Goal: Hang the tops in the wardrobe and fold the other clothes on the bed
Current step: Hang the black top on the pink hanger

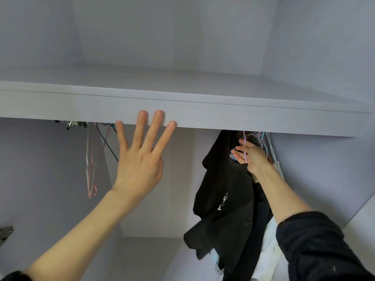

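Two hands are raised inside the wardrobe (304,47). The left hand (140,159) is spread flat, four fingers straight and apart, their tips against the front edge of the one shelf (223,114); it holds nothing. The right hand (250,156) reaches in under the shelf at the right end, fingers loosely extended around a pink hanger (245,151); whether that grip is truly clamped on the wire cannot be told. One black top (221,189) hangs just left of that hand, touching it, with small white lettering on the fabric too creased to read. Behind it hang a dark garment (261,209) and a white garment (272,246), both partly covered by the right forearm and cut off below. A bunch of pastel hangers (265,142) sits to the right, too crowded to count. At the left, several bare hangers (91,169) dangle, blurred; a cluster of metal clips (73,124) shows beneath the shelf edge. The rail itself is hidden by the shelf. A metal hinge (6,233) is cut off at the left border.
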### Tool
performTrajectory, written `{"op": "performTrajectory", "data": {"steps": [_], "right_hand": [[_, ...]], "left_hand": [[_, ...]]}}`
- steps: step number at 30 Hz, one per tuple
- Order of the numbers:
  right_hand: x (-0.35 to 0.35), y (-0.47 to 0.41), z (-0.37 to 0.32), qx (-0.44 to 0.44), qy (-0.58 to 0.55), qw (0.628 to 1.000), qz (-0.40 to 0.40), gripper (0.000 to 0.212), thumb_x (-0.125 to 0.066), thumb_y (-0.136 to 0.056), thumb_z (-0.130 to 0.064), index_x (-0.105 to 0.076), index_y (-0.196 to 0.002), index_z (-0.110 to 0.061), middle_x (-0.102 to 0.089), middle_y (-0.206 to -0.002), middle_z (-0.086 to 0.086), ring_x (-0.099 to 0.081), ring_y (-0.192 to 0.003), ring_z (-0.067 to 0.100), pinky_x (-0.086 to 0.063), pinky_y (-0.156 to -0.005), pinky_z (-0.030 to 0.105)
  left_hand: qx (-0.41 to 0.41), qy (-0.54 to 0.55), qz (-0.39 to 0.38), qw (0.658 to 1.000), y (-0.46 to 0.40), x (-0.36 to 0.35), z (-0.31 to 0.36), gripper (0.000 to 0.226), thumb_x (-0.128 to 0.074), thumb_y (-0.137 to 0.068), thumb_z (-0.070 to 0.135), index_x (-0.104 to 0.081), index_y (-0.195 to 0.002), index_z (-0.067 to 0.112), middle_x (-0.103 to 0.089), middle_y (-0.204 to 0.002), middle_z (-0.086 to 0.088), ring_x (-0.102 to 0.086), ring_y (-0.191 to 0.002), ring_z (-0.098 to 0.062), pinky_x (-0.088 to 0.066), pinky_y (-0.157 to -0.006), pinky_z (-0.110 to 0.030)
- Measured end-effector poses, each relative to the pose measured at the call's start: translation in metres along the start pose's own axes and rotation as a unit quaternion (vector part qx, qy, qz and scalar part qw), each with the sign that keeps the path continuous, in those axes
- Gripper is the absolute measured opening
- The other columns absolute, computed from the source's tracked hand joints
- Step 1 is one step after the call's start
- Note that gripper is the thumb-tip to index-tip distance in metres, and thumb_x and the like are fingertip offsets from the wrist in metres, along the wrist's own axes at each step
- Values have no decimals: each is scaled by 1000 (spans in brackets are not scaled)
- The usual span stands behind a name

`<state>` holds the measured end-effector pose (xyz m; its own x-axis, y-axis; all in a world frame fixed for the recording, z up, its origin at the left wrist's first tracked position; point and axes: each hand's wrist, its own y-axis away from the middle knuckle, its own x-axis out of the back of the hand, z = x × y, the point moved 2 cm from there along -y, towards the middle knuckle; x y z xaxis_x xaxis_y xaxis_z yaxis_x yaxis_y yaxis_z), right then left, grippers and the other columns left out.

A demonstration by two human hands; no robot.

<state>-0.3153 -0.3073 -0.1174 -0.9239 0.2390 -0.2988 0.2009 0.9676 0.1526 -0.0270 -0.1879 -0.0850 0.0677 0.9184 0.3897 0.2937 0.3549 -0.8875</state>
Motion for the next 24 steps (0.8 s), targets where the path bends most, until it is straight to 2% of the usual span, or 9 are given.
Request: {"op": "performTrajectory", "data": {"steps": [5,11,13,15,16,18,20,22,24], "right_hand": [[11,-15,4,-24,36,998,48,30,-41,-95,7,-56,-119,-3,-58,-94,16,-64,-71,26,-57,-51,24],[18,-24,8,24,127,984,126,25,-40,-98,0,-58,-114,-4,-60,-99,16,-63,-51,21,-51,-40,19],[22,-27,11,50,174,972,151,27,-42,-96,2,-57,-118,-2,-62,-100,18,-62,-54,22,-55,-46,22],[27,-29,9,67,217,957,181,29,-46,-94,3,-56,-121,-2,-65,-106,18,-62,-60,23,-59,-62,28],[30,-31,7,70,224,952,194,29,-50,-93,3,-57,-121,-2,-66,-109,17,-63,-62,20,-58,-65,25],[36,-36,1,61,233,946,218,26,-57,-90,2,-61,-116,1,-67,-113,12,-59,-48,5,-48,-48,9],[40,-40,-3,51,233,943,231,22,-58,-89,2,-64,-110,2,-68,-109,10,-56,-38,-2,-39,-33,9],[38,-40,-2,55,257,938,224,21,-55,-90,3,-63,-110,3,-68,-110,14,-70,-71,10,-48,-46,14],[33,-32,1,58,274,938,206,27,-50,-92,3,-59,-118,2,-64,-116,19,-65,-100,29,-56,-75,29]], "left_hand": [[2,-11,-2,1000,0,-1,1,98,-57,-67,-9,-11,-150,17,-11,-154,-11,-4,-142,-41,3,-108,-65],[4,-13,-3,1000,0,-2,-1,96,-57,-68,-8,-13,-150,17,-10,-154,-12,-4,-141,-41,-1,-106,-68],[5,-12,-4,1000,1,-2,-1,96,-57,-68,-8,-13,-149,17,-11,-154,-12,-5,-141,-41,-1,-106,-67],[5,-10,-10,1000,1,-2,-1,96,-57,-68,-9,-13,-149,17,-11,-154,-12,-5,-141,-41,0,-106,-67],[4,-10,-12,1000,1,-2,-2,97,-56,-67,-10,-13,-150,17,-11,-154,-12,-5,-141,-41,0,-107,-66],[6,-15,-15,1000,3,-1,-3,99,-56,-66,-10,-12,-150,18,-11,-155,-11,-4,-142,-40,1,-108,-65],[5,-16,-23,1000,3,0,-3,101,-55,-66,-10,-10,-151,19,-9,-155,-10,-2,-143,-39,2,-108,-64],[6,-17,-33,999,3,2,-2,101,-55,-66,-10,-9,-151,19,-8,-156,-10,-2,-143,-39,1,-109,-64],[11,-18,-47,999,2,5,1,100,-55,-66,-10,-9,-151,18,-7,-156,-10,-2,-143,-39,0,-109,-64]]}}
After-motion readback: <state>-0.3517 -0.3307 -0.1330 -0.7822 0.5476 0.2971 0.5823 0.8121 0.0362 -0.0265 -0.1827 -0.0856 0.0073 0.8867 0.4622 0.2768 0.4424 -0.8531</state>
